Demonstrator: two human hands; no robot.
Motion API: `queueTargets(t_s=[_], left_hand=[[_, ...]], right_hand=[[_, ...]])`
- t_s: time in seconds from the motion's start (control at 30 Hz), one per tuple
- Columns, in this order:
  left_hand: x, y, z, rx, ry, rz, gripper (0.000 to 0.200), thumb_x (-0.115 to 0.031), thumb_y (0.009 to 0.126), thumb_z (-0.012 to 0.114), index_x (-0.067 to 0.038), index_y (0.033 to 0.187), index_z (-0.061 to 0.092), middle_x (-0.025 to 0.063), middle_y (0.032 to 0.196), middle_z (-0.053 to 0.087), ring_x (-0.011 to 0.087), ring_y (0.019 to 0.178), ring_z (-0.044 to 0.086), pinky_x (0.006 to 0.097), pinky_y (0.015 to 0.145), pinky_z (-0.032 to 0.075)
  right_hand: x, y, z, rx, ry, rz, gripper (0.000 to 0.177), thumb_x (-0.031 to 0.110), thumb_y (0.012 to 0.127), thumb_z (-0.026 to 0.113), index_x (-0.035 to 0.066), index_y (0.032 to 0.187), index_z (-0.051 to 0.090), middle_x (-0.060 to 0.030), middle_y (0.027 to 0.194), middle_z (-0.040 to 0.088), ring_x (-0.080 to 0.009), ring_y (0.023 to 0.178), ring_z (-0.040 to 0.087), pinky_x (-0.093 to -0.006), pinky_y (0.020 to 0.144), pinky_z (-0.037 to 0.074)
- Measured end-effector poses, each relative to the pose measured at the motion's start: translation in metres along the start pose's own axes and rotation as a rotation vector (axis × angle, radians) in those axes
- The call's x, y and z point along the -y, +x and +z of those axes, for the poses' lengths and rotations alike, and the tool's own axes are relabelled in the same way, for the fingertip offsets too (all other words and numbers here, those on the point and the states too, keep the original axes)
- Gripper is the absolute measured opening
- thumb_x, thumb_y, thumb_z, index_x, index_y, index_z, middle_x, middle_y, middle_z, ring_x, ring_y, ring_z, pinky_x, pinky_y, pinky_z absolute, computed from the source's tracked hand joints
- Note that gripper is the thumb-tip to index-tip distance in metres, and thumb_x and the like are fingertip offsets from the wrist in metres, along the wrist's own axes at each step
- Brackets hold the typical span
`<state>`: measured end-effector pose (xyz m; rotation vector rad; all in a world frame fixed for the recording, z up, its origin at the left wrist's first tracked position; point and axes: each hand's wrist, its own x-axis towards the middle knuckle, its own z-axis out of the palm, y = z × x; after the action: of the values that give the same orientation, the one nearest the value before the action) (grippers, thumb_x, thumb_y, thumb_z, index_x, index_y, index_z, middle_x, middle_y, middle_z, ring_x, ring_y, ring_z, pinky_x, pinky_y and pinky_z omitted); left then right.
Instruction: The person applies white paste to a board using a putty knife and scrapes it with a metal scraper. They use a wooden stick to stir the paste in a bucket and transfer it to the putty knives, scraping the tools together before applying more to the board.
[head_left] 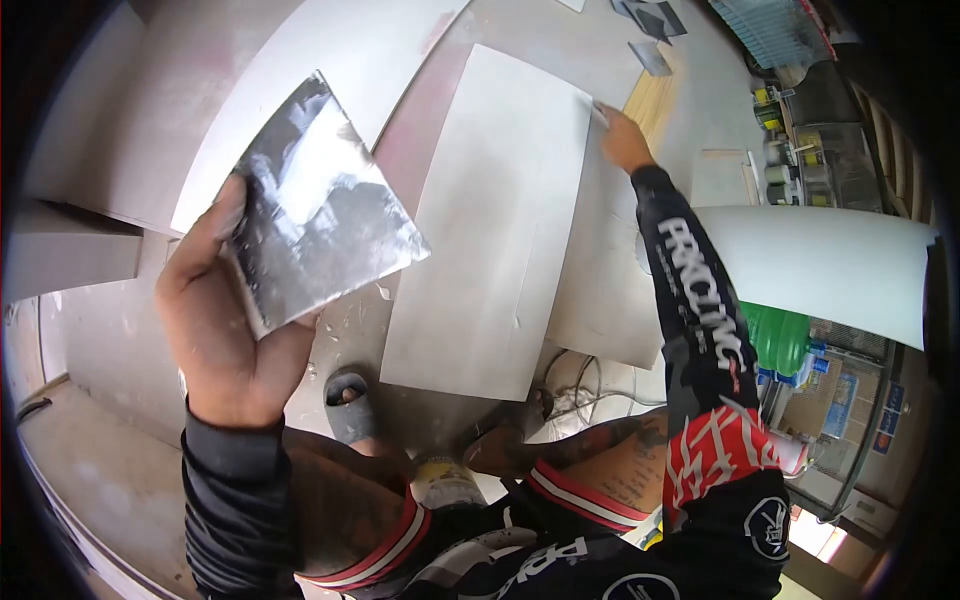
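My left hand (225,325) is raised close to the camera and grips a wide metal putty blade (320,210) smeared with grey-white filler. My right hand (625,140) reaches far out and holds a small scraper (598,113) against the top right corner of a long white panel (495,220). The panel lies flat in front of me, coated pale grey. My right sleeve (700,300) is black with white lettering.
More white boards (830,265) lie to the right and at the upper left (300,60). Small cans and bottles (785,165) stand on a shelf at the far right. My sandalled feet (350,395), a putty tin (440,480) and cables (590,395) are below the panel.
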<state>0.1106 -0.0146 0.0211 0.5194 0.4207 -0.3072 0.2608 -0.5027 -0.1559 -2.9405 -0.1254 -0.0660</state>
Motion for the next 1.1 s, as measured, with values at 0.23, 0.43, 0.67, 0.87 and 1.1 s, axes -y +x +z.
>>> queueTargets(t_s=[0.23,0.43,0.67,0.87,1.1], left_hand=[[0.006,0.008,0.006,-0.113,0.016,0.052,0.068,0.015,0.062,0.065,0.005,0.127,0.048,0.0106,0.127,0.054,0.0172,0.116,0.053,0.0309,0.099,0.044],[0.018,0.012,-0.009,0.14,0.487,0.299,0.071,0.01,0.06,0.06,0.004,0.13,0.047,0.0135,0.127,0.054,0.0213,0.12,0.05,0.0337,0.105,0.036],[0.02,0.006,0.004,0.067,0.481,0.208,0.032,-0.002,0.085,0.058,0.0,0.116,0.054,0.0121,0.114,0.062,0.0188,0.105,0.061,0.0337,0.091,0.05],[0.021,-0.006,0.007,0.197,0.037,-0.113,0.025,-0.018,0.092,0.052,-0.002,0.111,0.057,0.0103,0.104,0.066,0.0249,0.093,0.067,0.0396,0.081,0.055],[0.031,-0.019,-0.002,0.264,0.125,-0.076,0.02,-0.018,0.093,0.053,-0.005,0.108,0.058,0.0087,0.102,0.066,0.0224,0.094,0.065,0.0375,0.082,0.054]], right_hand=[[0.017,0.055,0.022,0.079,-0.051,0.231,0.053,0.004,0.075,0.047,0.006,0.128,0.054,-0.0243,0.116,0.06,-0.038,0.111,0.056,-0.0405,0.097,0.043],[0.021,0.038,0.02,0.172,-0.008,0.13,0.051,0.003,0.075,0.046,0.008,0.124,0.057,-0.0199,0.117,0.061,-0.0367,0.109,0.057,-0.0397,0.095,0.044],[0.051,-0.049,0.008,0.213,0.156,-0.125,0.051,-0.001,0.071,0.045,0.01,0.119,0.061,-0.0148,0.119,0.062,-0.0338,0.108,0.058,-0.0375,0.094,0.045],[0.1,-0.141,-0.002,0.317,0.214,-0.117,0.054,-0.007,0.069,0.048,0.007,0.12,0.058,-0.0141,0.119,0.062,-0.0325,0.106,0.059,-0.0355,0.093,0.046],[0.168,-0.252,0.002,0.28,0.208,-0.238,0.052,-0.008,0.067,0.052,0.005,0.117,0.059,-0.0153,0.122,0.059,-0.0335,0.108,0.057,-0.0379,0.095,0.045]])
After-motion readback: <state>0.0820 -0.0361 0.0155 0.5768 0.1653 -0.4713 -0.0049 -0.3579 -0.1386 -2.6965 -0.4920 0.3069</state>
